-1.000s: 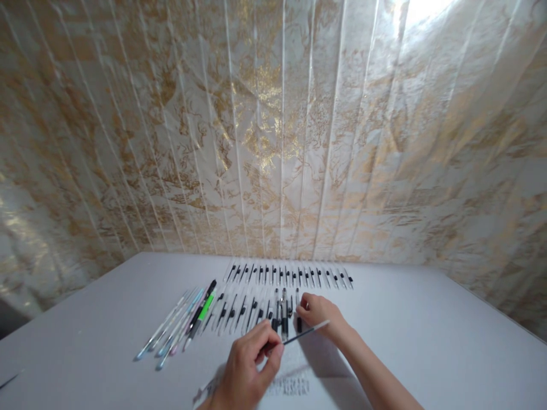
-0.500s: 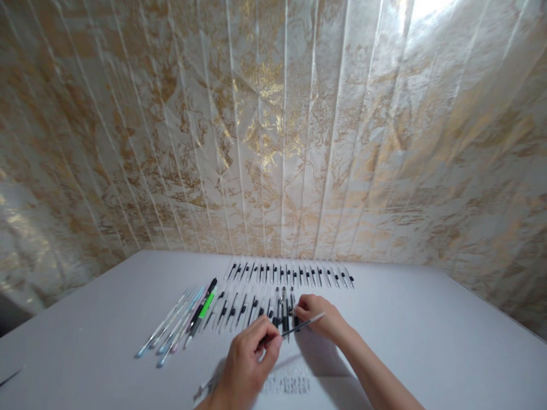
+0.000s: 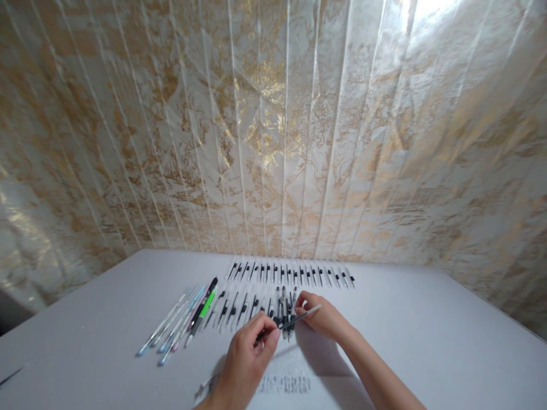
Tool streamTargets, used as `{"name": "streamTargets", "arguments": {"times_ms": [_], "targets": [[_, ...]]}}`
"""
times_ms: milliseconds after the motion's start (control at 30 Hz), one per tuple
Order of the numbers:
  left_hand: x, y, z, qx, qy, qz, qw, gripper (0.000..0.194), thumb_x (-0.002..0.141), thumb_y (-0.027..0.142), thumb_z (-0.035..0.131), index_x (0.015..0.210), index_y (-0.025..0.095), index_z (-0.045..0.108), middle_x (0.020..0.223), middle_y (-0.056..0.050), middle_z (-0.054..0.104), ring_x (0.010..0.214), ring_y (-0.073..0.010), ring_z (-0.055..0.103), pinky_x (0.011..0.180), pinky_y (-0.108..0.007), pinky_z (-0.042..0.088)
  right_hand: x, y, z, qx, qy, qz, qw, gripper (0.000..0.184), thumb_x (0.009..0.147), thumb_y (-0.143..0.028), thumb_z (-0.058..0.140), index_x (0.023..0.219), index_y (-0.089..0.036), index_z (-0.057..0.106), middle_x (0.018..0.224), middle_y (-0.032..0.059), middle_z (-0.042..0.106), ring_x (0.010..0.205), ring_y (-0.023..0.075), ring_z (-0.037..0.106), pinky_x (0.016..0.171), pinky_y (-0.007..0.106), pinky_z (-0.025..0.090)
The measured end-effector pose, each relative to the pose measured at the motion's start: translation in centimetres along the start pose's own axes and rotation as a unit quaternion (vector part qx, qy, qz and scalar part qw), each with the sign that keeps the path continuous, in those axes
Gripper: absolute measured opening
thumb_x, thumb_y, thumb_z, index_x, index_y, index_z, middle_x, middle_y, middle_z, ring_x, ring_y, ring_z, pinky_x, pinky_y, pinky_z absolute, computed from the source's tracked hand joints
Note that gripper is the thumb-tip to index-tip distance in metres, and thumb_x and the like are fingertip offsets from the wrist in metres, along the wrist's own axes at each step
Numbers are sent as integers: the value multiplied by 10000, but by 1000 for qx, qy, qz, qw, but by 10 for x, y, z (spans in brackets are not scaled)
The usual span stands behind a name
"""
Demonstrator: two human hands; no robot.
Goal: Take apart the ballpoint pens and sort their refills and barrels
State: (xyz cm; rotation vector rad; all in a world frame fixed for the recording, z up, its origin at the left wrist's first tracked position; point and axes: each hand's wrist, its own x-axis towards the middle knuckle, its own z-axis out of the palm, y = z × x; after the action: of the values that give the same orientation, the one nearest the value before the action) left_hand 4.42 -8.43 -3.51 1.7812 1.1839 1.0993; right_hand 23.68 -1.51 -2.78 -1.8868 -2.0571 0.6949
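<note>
My left hand [image 3: 252, 350] pinches a pen refill [image 3: 299, 316], a thin dark stick with a pale end, which slants up to the right across the front of my right hand. My right hand [image 3: 318, 313] is curled, its fingertips against the rightmost clear-and-black pen [image 3: 294, 299] of a small close group. Its fingertips are partly hidden. Left of that group runs a row of clear pen parts with black pieces [image 3: 243, 307], partly covered by my left hand.
Farther back lies a row of clear parts with black clips [image 3: 294, 276]. Pale blue-ended pens [image 3: 164, 330] and a green pen [image 3: 207, 304] lie to the left. A printed sheet [image 3: 284, 384] lies in front, a thin dark stick [image 3: 11, 376] far left. A patterned curtain [image 3: 273, 131] stands behind.
The rightmost pen's lower end has shifted left, closer to the pens beside it, with my right hand at it. My left hand has moved slightly up and left, still with the refill.
</note>
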Motion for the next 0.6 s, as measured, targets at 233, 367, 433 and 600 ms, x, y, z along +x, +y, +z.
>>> {"name": "streamTargets", "arguments": {"times_ms": [233,367,433,600], "targets": [[1,3,0,7,2,-2,1000,229,914,353,476,751,203,533,717,19,514,684,-144,511,627,-231,400,0,1,1,8,5,6,1000,252,820,-135,522,1058,-161,599,716,30,680,627,143,560,612,224,347],[0,2,0,7,-2,-3,1000,241,920,363,470,745,205,522,714,23,502,683,-143,502,627,-229,393,0,1,1,9,5,9,1000,283,822,-131,515,1091,-174,588,709,14,668,620,140,554,619,227,345],[0,0,0,5,-7,-4,1000,244,926,369,467,752,206,520,723,24,502,687,-142,498,630,-227,389,0,1,2,11,4,9,1000,284,820,-131,515,1090,-180,589,708,8,661,622,139,555,617,226,344],[2,-7,1,-11,1,-15,1000,260,928,407,468,769,207,516,725,33,489,695,-143,483,644,-228,379,2,5,1,19,5,3,1000,291,812,-102,500,1079,-171,591,726,12,647,628,130,548,604,220,349]]}}
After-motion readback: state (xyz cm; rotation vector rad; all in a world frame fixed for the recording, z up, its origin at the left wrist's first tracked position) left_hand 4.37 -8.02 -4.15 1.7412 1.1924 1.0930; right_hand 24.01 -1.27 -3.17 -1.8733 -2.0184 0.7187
